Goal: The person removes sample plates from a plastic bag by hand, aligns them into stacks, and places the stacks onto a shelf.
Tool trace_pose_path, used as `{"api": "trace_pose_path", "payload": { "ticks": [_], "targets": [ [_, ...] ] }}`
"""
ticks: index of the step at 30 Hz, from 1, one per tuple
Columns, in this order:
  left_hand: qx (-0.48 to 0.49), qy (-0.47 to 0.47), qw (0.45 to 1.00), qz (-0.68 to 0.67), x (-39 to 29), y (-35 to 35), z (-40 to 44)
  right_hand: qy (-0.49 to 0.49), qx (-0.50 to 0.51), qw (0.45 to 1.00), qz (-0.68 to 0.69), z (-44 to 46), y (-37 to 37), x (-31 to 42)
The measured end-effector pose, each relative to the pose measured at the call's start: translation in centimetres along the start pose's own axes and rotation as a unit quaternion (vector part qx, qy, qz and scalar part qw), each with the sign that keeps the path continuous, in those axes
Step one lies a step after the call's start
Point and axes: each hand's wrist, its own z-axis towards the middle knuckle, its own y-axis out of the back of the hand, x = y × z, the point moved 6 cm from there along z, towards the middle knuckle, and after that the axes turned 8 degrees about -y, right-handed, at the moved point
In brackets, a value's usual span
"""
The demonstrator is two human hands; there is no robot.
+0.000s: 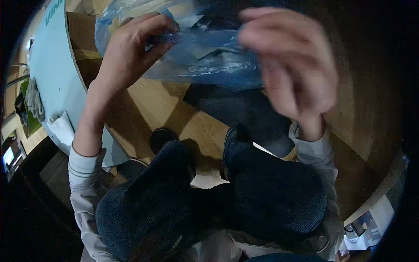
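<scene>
A translucent blue plastic bag (218, 70) stretches across the top of the head view, with light and dark pieces showing through it. My left hand (131, 48) pinches its gathered upper edge between thumb and fingers. At the bag's right side is my right hand (292, 61), smeared by motion. Its fingers overlap the plastic, and whether they grip it cannot be made out.
A pale blue board (56, 83) with green lettering stands at the left, a white cloth (62, 126) against its lower part. Beyond it lie grey gloves (33, 100). Below the bag, a dark flat piece (235, 109) lies on the wooden floor (148, 98) near my feet.
</scene>
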Motion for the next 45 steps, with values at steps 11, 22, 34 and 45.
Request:
{"api": "trace_pose_path", "payload": {
  "ticks": [11, 22, 34, 45],
  "targets": [
    [-0.031, -0.223, 0.973, 0.050, -3.8, 2.2, -1.9, -0.571, 0.550, 0.592, -0.143, -8.6, -5.1, -7.7],
    [-0.242, -0.023, 0.968, 0.065, -2.3, 6.5, -0.4, -0.207, 0.382, 0.892, -0.124, -4.8, -8.4, -7.3],
    [-0.235, 0.017, 0.967, 0.100, -2.8, 6.8, -1.8, -0.317, 0.599, 0.726, -0.119, -9.0, -12.9, -7.8],
    [-0.088, -0.291, 0.944, 0.125, -7.2, 1.0, 0.7, -0.522, 0.382, 0.762, 0.032, -12.6, -13.2, -16.8]
  ]
}}
